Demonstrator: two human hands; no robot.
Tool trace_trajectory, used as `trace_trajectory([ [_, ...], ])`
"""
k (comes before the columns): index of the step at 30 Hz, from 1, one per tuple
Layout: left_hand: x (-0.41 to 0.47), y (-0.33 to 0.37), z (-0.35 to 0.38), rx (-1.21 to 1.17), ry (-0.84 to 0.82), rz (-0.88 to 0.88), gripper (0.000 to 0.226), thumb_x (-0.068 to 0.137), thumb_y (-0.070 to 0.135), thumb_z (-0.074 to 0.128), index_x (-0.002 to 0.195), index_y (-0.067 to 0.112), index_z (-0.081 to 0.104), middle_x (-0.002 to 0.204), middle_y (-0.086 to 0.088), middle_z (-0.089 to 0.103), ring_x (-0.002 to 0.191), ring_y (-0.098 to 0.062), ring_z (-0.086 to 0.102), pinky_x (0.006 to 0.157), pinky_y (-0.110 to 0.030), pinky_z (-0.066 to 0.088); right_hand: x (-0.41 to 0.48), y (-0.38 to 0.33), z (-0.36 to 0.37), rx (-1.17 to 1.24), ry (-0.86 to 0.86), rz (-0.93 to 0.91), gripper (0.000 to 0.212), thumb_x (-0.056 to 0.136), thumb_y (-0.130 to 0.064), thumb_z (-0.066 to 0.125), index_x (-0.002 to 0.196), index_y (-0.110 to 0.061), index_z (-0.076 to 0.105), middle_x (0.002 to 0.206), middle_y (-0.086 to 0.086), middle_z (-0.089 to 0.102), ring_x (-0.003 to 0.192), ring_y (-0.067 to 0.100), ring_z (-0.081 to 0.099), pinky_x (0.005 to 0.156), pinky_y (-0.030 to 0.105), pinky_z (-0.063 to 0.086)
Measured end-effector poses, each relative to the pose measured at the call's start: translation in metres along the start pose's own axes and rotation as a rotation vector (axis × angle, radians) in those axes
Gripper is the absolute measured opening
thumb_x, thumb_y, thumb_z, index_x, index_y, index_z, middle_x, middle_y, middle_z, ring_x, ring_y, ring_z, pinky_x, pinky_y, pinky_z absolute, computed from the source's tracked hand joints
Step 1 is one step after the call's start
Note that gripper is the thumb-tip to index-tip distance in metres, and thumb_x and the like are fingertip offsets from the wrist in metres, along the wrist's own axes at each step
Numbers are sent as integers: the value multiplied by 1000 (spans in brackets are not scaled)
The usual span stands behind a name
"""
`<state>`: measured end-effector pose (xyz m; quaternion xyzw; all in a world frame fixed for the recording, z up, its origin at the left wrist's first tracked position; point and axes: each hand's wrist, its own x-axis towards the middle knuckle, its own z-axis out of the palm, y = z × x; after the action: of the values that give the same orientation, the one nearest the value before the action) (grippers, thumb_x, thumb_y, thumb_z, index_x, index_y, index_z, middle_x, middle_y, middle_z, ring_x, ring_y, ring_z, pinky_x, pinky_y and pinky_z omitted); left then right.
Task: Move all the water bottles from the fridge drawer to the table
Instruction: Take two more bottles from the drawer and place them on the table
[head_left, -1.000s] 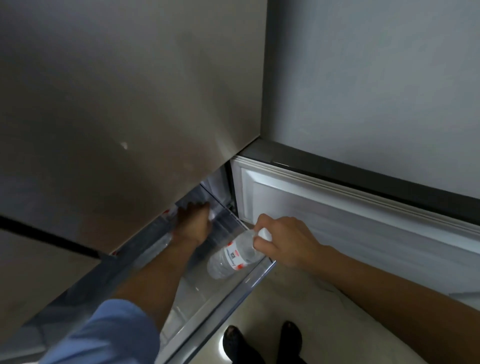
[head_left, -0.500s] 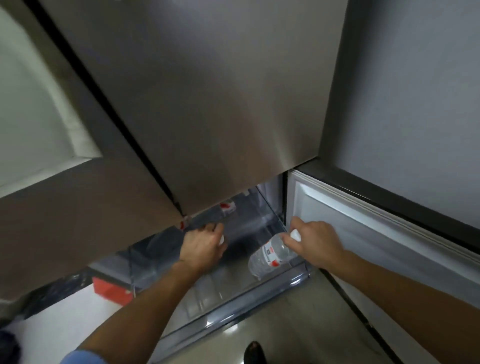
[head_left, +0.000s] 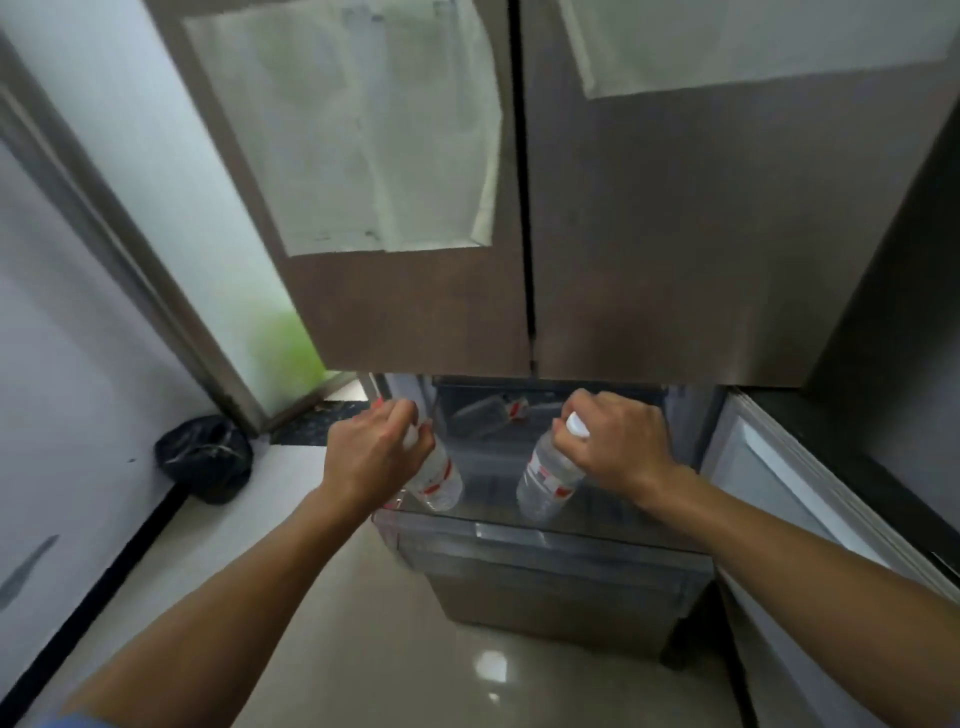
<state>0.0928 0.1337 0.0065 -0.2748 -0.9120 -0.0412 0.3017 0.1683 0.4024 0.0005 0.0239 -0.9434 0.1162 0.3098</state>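
Water bottle at left (head_left: 439, 480) is gripped round its neck by the left hand (head_left: 374, 452), curled fingers mostly hiding the cap, just above the left end of the open fridge drawer (head_left: 550, 538). Open room is left between it and the second bottle (head_left: 545, 480), clasped below its white cap by the right hand (head_left: 618, 447). A third bottle (head_left: 485, 413), lying further back, is blurred and partly hidden under the upper doors (head_left: 415, 312).
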Motion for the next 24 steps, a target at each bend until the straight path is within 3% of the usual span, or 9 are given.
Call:
trace_trajectory([
  [4,-36,-47,-57,26,91,-189,37,87,46,48,70,14,59,63,-7,67,49,-30,60,45,-32,50,27,-62,-7,112,42,-196,32,80,-45,47,70,-17,59,56,0,58,47,17,49,41,24,38],
  [8,-97,-89,-121,109,193,-287,34,81,43,49,67,14,59,56,-5,63,42,-27,53,43,-24,40,34,-143,-2,184,38,-346,38,82,-48,46,66,-16,57,53,1,55,43,16,45,42,23,37],
  [11,-166,-126,-160,155,99,-423,36,80,47,48,67,15,57,57,-4,62,42,-25,53,43,-29,47,25,-218,15,209,-80,-453,35,84,-50,50,69,-19,56,57,0,59,45,17,48,45,28,46],
  [15,-280,-168,-217,231,-30,-557,27,77,40,62,64,17,54,53,-1,59,41,-20,51,42,-23,39,-15,-332,39,218,-217,-622,39,79,-54,41,74,-20,59,60,5,63,49,23,49,49,30,42],
  [17,-339,-185,-247,280,-113,-615,27,77,41,59,63,17,56,51,1,59,40,-19,53,41,-23,39,-41,-391,53,200,-304,-693,41,80,-56,42,86,-20,62,72,5,68,63,26,61,55,31,42],
  [20,-425,-211,-287,368,-220,-727,27,79,40,56,65,17,57,52,0,61,43,-20,55,43,-23,32,-78,-479,67,224,-381,-785,43,83,-57,42,95,-21,61,83,7,71,77,29,64,61,31,38],
  [24,-527,-234,-340,406,-335,-944,27,83,45,49,71,22,57,64,2,65,52,-16,59,48,-28,46,-125,-590,72,291,-462,-919,42,89,-58,40,100,-23,59,85,1,70,70,18,60,59,26,36],
])
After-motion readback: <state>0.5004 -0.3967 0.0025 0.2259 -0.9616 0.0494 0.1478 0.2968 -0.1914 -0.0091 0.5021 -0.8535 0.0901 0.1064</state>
